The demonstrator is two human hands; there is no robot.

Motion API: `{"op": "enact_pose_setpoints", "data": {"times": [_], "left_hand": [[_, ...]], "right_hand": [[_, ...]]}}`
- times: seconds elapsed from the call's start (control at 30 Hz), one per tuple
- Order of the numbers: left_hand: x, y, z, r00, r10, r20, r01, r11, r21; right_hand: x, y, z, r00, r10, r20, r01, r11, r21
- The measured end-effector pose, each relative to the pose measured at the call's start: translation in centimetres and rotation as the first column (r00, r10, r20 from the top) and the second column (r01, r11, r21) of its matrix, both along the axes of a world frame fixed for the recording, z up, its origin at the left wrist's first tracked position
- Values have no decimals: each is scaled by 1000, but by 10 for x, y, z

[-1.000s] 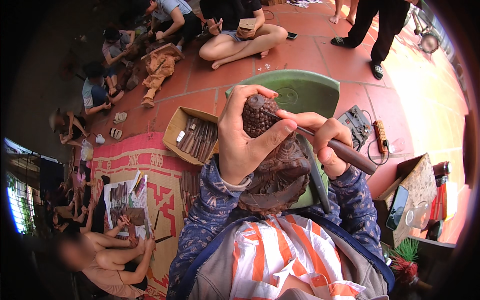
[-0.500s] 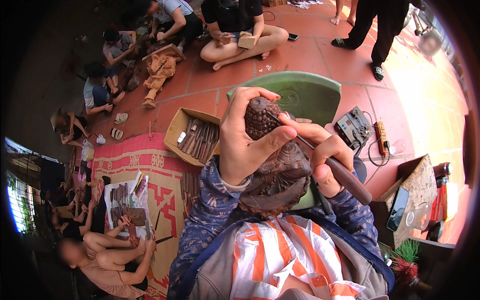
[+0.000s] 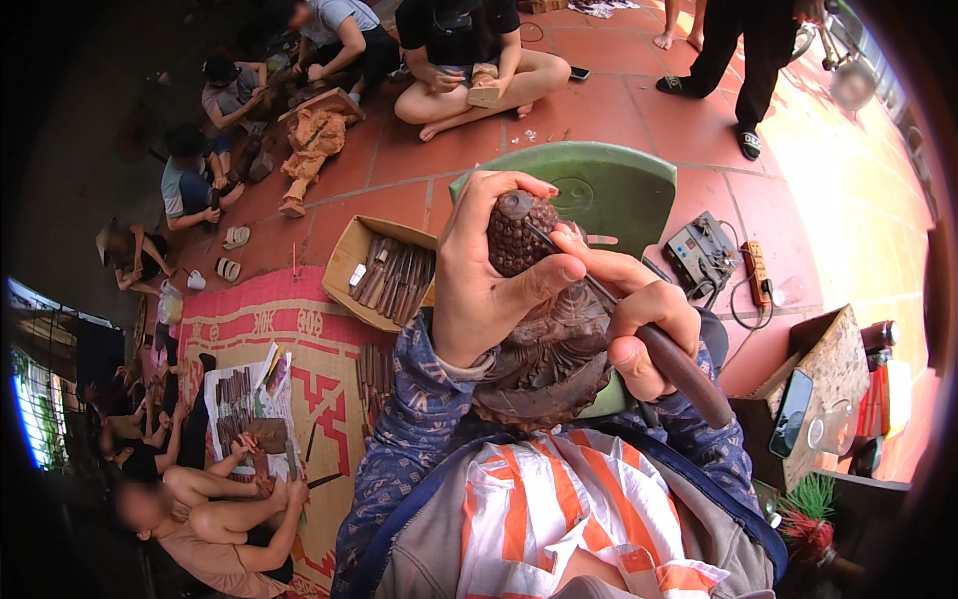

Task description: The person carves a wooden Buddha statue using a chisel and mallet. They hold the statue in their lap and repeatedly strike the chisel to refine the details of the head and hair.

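Note:
A dark brown wooden statue (image 3: pixel 544 349) leans in front of me, its head (image 3: pixel 517 235) covered in small carved knobs. My left hand (image 3: pixel 489 270) is wrapped round that head, fingers over the far side and thumb along the near side. In my right hand (image 3: pixel 639 319) is a carving chisel (image 3: pixel 684 374), gripped by its wooden handle and shank. Its thin metal blade slants up and left, the tip touching the knobs between my two hands. The statue's lower part, with carved folds and a rough rim, rests near my lap.
A green plastic chair (image 3: pixel 629 200) stands just beyond the statue. To the left, a cardboard box (image 3: pixel 349 245) holds many chisels; more lie on a patterned mat (image 3: pixel 299 319). A power unit (image 3: pixel 704 250), a power strip (image 3: pixel 756 275) and a phone (image 3: pixel 790 414) on a box are at right. Several people sit around.
My right hand and the chisel handle have shifted slightly left and down, the blade tip staying at the knobs. My left hand keeps its hold on the statue's head.

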State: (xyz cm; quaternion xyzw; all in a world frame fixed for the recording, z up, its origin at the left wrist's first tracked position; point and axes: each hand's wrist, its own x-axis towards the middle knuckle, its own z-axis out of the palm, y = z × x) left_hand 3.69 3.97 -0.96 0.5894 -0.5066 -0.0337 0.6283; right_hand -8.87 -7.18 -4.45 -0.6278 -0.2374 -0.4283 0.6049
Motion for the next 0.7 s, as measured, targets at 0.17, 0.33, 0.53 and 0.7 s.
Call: {"op": "enact_pose_setpoints", "data": {"times": [0.17,0.33,0.53,0.7], "left_hand": [[2,1,-2,1000,-9,10,9,1000,-10],[4,-1,-5,999,-19,28,21,999,-39],[-4,-1,0,999,30,-18,-30,999,-40],[-5,-5,-1,997,81,1,-80,996,-32]], "right_hand": [[-7,10,8,990,-129,-57,122,987,-109],[-22,16,32,953,-249,-174,200,945,-260],[-29,8,59,908,-302,-289,201,922,-331],[-29,0,88,860,-337,-383,152,885,-439]]}}
